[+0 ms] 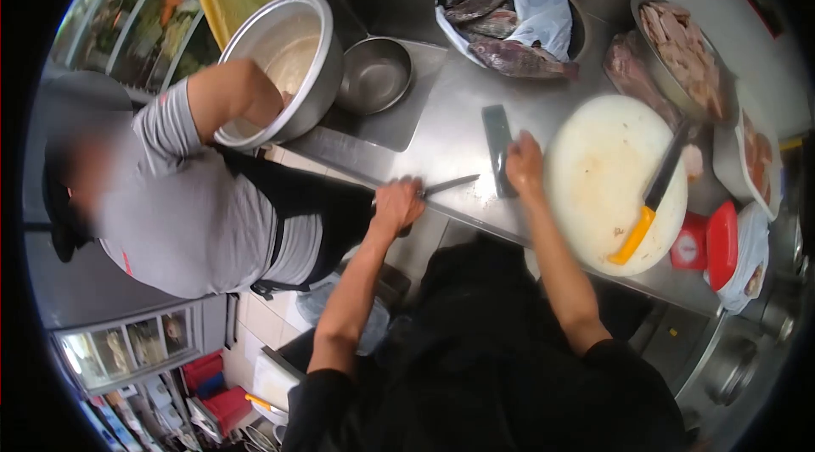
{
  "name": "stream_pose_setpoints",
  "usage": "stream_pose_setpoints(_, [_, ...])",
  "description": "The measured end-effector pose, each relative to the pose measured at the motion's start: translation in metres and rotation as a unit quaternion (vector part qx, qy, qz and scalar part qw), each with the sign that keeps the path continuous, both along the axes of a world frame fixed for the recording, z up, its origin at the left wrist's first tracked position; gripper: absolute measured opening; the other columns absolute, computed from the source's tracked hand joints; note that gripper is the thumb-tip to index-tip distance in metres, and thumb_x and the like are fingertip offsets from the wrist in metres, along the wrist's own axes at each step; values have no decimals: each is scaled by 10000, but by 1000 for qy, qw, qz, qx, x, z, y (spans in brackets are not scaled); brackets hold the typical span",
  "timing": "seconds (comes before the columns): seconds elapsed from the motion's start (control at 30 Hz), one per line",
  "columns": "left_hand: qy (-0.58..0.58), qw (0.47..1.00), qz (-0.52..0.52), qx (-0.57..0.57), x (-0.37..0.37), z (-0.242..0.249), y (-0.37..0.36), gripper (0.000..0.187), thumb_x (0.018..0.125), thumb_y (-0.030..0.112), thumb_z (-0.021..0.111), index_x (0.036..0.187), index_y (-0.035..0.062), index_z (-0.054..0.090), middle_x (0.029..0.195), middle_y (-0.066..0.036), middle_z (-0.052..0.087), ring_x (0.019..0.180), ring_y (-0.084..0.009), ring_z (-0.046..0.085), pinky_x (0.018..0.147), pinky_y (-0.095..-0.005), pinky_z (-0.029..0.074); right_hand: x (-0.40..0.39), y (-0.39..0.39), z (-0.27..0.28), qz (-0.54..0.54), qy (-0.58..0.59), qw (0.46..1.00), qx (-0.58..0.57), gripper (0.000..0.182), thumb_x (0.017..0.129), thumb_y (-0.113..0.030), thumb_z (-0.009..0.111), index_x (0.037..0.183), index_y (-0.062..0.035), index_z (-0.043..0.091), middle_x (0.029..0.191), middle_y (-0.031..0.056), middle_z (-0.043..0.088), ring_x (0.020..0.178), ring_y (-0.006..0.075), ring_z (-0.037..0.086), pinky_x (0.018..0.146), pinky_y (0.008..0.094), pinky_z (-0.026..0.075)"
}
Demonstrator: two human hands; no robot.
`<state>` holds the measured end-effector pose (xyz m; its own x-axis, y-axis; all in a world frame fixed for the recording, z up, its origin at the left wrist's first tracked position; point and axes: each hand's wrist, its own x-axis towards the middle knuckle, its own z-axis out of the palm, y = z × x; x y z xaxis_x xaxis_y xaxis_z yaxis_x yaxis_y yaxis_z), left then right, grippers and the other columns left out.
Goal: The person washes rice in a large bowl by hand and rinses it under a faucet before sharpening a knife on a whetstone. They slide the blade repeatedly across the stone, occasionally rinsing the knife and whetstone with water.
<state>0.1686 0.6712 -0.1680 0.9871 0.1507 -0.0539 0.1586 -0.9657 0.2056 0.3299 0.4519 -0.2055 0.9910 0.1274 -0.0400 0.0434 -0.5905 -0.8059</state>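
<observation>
My left hand (399,204) is closed around the handle of a small dark-bladed knife (452,185), whose blade points right over the counter's front edge. My right hand (525,165) is closed at the right side of a dark green, flat sharpening stone (498,151) lying on the steel counter; what its fingers hold, if anything, is hidden. Just right of that hand is a round white cutting board (586,189). A knife with a yellow handle (632,235) and a dark blade lies across the board's right part.
Whole fish (518,53) lie in a bagged bowl behind. A metal bowl of meat (679,44), a tray (747,155) and a red scale (689,241) stand right. At left, a co-worker (195,197) reaches into a large pot (327,70) beside the sink pan (373,76).
</observation>
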Motion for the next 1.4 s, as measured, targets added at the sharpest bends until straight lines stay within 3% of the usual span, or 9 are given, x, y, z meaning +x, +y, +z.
stream_pose_setpoints(0.07, [-20,996,-76,37,23,-6,10,187,694,59,562,849,80,664,838,-126,653,819,-354,644,684,-453,548,9,-8,6,-18,-23,993,111,462,929,-134,580,1353,18,478,1234,274,585,1136,419,574,976,462,465])
stream_pose_setpoints(0.27, [-50,992,-111,26,47,-7,25,248,662,31,583,883,100,671,823,-97,623,853,-318,628,699,-428,550,-10,-22,57,15,8,992,128,492,892,-83,648,1340,41,485,1242,273,583,1143,405,587,969,438,478])
stream_pose_setpoints(0.4, [19,997,48,-57,50,-12,40,197,809,146,634,1001,98,635,831,-110,630,866,-347,623,708,-478,515,-35,-27,35,66,-41,992,99,577,820,-49,704,1335,53,466,1260,263,549,1170,421,536,1021,465,427])
stream_pose_setpoints(0.5, [-35,999,0,-27,57,-18,39,204,910,247,631,1040,90,622,907,-136,625,866,-378,606,718,-493,496,-52,-22,24,83,-124,988,28,732,736,-35,771,1366,41,406,1301,270,465,1200,443,464,1050,506,370])
stream_pose_setpoints(0.63, [-71,994,-79,1,60,-31,53,197,905,200,644,1061,82,617,978,-169,590,853,-405,574,770,-503,482,-60,-17,31,100,-7,987,-126,864,690,-59,816,1409,53,350,1218,292,481,1126,441,499,983,497,433])
stream_pose_setpoints(0.93, [-49,989,-58,-129,74,-52,82,259,932,319,628,1031,81,644,920,-216,669,812,-439,631,711,-505,506,-31,-4,18,12,139,972,-192,754,586,-168,796,1237,79,506,1147,251,566,1091,383,586,898,456,528])
stream_pose_setpoints(1.13, [129,963,88,-220,94,-27,88,387,939,364,628,892,-18,668,668,-198,639,657,-383,609,663,-441,477,-29,-8,67,24,359,932,41,518,567,-193,760,944,125,602,951,246,616,901,354,621,829,382,527])
stream_pose_setpoints(1.23, [116,931,134,-320,93,-15,76,391,948,337,604,813,-25,661,599,-145,605,575,-283,591,597,-402,454,-71,-27,97,-52,223,970,79,494,552,-174,764,945,84,615,889,226,628,846,342,635,815,395,519])
stream_pose_setpoints(1.4, [161,761,82,-623,76,23,16,272,992,280,589,884,34,636,628,-44,570,460,-124,507,402,-257,375,-91,-67,127,-162,-27,986,8,408,576,-100,741,938,45,620,897,200,588,849,387,591,792,442,501])
